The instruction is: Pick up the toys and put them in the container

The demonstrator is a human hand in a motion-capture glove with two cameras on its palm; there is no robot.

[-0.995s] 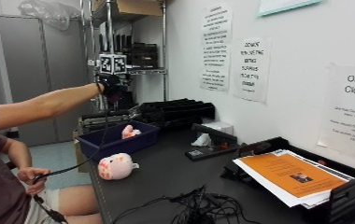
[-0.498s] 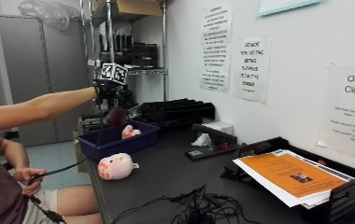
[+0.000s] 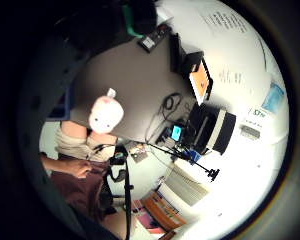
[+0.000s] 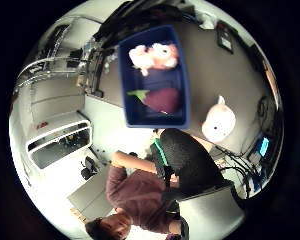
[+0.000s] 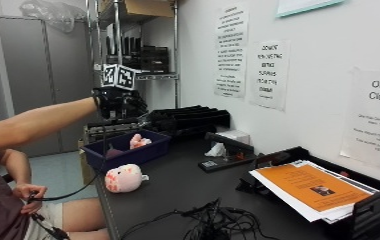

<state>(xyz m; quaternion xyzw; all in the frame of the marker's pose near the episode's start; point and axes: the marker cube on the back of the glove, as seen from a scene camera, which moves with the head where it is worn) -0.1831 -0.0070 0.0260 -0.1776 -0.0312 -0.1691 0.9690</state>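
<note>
seen from the outside view: gloved right hand [image 5: 118, 103] raised above blue container [image 5: 125, 151], fingers appearing relaxed and empty, though hard to tell; pink plush [image 5: 139, 141] already inside, pink-and-white plush [image 5: 123, 178] left on the table [image 5: 177, 195] just beside it. from the thumb-side palm view: purple eggplant toy [image 4: 162, 99] also binned. roughly one toy left.

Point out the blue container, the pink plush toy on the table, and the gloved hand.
blue container [image 5: 147, 153]: outside view, on its front wall.
pink plush toy [image 5: 123, 178]: outside view, on the middle of its body.
gloved right hand [image 5: 115, 102]: outside view, on the back of the glove.
</note>
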